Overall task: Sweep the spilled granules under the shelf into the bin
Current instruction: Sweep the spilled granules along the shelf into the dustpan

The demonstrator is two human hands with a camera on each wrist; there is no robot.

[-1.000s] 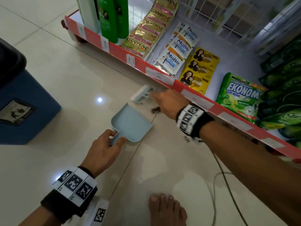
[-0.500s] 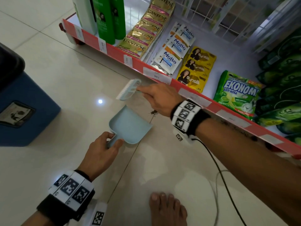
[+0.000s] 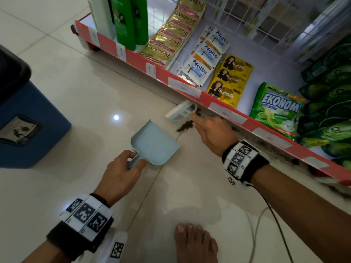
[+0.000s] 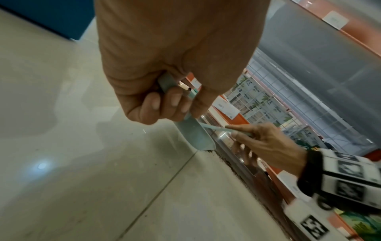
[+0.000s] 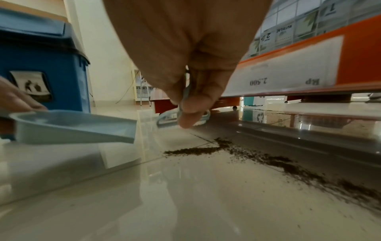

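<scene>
Dark brown granules (image 3: 185,127) (image 5: 268,159) lie on the tiled floor in a streak along the foot of the red-edged shelf (image 3: 224,103). My right hand (image 3: 212,133) pinches the handle of a small pale-blue brush (image 3: 181,112) (image 5: 183,114), held low by the shelf edge just beyond the granules. My left hand (image 3: 121,171) (image 4: 164,101) grips the handle of a pale-blue dustpan (image 3: 153,144) (image 5: 72,125), whose open lip faces the granules a short way off. A blue bin (image 3: 28,118) (image 5: 41,65) with a black lid stands at the left.
The shelf holds green bottles (image 3: 129,21), sachet strips (image 3: 201,61) and green packs (image 3: 275,111). My bare foot (image 3: 195,243) is on the floor at the bottom, beside a cable (image 3: 269,215) trailing from the right wrist. More granules (image 3: 269,147) lie under the shelf edge to the right.
My right hand carried the brush from above the dustpan to the right, down against the shelf edge. The dustpan and my left hand stayed where they were.
</scene>
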